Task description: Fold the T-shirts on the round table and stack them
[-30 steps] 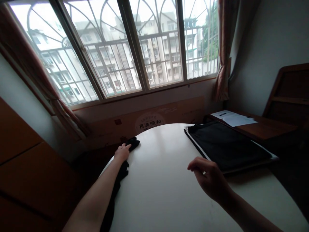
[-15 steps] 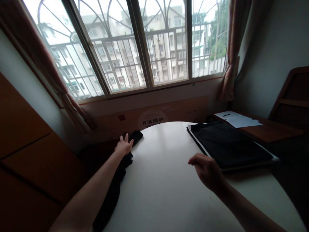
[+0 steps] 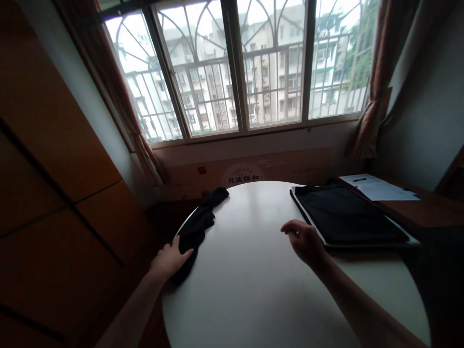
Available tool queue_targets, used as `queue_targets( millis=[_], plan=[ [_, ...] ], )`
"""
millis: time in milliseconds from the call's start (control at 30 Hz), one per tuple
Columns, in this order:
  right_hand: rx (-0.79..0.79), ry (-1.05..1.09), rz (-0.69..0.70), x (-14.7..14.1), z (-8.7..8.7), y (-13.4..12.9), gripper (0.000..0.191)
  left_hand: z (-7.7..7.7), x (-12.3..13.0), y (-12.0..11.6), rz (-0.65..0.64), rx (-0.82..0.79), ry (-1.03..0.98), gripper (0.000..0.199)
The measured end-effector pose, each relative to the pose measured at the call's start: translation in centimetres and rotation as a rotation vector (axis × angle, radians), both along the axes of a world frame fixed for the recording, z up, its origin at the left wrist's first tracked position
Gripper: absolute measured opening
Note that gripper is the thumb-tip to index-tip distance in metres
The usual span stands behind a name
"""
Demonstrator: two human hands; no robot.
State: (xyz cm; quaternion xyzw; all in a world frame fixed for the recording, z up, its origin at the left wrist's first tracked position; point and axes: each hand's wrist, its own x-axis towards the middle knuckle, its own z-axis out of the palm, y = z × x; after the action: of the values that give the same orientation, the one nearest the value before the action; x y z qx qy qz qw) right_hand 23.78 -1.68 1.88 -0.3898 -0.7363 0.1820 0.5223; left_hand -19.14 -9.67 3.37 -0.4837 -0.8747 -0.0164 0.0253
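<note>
A black garment (image 3: 197,227) lies bunched along the left edge of the white table (image 3: 250,270), part of it at the rim. My left hand (image 3: 169,258) rests at its near end, thumb and fingers spread apart against the dark cloth. Over the right half of the table is my right hand (image 3: 304,240), its fingers curled in and nothing visible in them. Just beyond that hand, a flat folded stack of black cloth (image 3: 355,212) with white edges lies on the table.
Behind the stack, papers (image 3: 380,188) with a dark pen lie on a brown wooden desk (image 3: 427,210). An orange-brown cabinet (image 3: 54,169) stands at the left. Beyond the table are a barred window (image 3: 275,82) and tied curtains (image 3: 368,123).
My left hand has drawn back along the garment, from its middle toward its near end. My right hand stays curled in nearly the same place. The view has turned left.
</note>
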Motion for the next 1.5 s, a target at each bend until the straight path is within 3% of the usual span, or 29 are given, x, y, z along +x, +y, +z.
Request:
queue_targets(
  millis=[100,200,367,467,600,700,833,900,967,1100,1200,1267,1500],
  plan=[
    [-0.001,0.001,-0.003,0.1,0.0,-0.2,0.025,0.6,2.8,-0.8,0.01,-0.046,0.1,0.062],
    [-0.001,0.004,-0.002,0.1,-0.1,-0.1,0.025,1.8,3.7,-0.3,-0.024,-0.041,0.111,0.043],
    [-0.006,0.006,0.01,0.2,0.0,0.0,0.025,3.8,1.5,1.1,0.02,0.167,-0.057,0.053],
    [-0.006,0.004,0.017,0.3,0.0,0.2,0.026,3.4,1.2,0.9,0.03,0.286,0.016,0.057],
    [0.0,-0.01,0.039,0.4,0.0,0.6,0.026,1.6,2.9,-0.7,-0.151,0.106,0.027,0.05],
    [-0.003,-0.02,0.051,0.4,0.0,0.6,0.025,2.3,3.1,-0.7,-0.255,0.032,-0.066,0.041],
    [-0.045,-0.007,0.049,0.4,-0.1,0.5,0.027,5.5,0.4,3.6,-0.122,0.141,-0.089,0.048],
    [-0.062,0.0,0.043,0.4,-0.1,0.5,0.027,6.3,-1.1,7.0,-0.156,0.237,-0.124,0.051],
    [-0.066,-0.002,0.044,0.3,-0.2,0.6,0.027,5.8,-2.0,10.4,-0.217,0.24,-0.235,0.062],
    [-0.062,-0.021,0.038,0.2,-0.4,1.0,0.027,2.4,-1.7,14.1,-0.298,0.192,-0.36,0.076],
    [-0.061,-0.021,0.037,0.2,-0.5,1.2,0.027,0.1,-1.0,14.7,-0.289,0.196,-0.281,0.082],
    [-0.061,-0.024,0.037,0.2,-0.6,1.3,0.027,-0.7,-0.8,14.7,-0.256,0.198,-0.177,0.076],
    [-0.053,-0.043,0.039,0.1,-0.5,1.2,0.028,-0.5,-0.7,14.2,-0.22,0.215,-0.05,0.063]
  ],
)
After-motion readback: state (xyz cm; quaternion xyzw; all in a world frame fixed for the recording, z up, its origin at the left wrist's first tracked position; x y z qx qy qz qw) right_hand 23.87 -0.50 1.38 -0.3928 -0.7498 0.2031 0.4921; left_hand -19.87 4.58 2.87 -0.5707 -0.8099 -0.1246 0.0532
